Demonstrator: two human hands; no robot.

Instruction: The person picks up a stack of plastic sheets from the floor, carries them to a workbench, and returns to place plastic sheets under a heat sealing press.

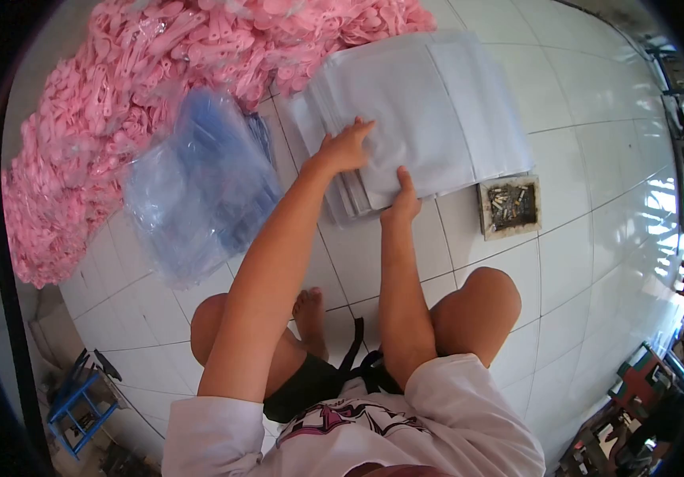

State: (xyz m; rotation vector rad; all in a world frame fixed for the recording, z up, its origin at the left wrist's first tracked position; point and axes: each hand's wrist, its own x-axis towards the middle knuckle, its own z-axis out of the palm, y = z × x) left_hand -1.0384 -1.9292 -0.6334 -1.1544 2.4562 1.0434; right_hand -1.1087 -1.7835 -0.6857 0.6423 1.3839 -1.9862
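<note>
Print on white shirt unreadable; no legible text.

A broad heap of pink plastic pieces, parts of it under clear film, covers the far left corner of the tiled floor. Bluish clear plastic bags lie beside it. A square tray of cigarette butts sits towards the floor's right edge; a blue frame stands by its near left corner.
</note>
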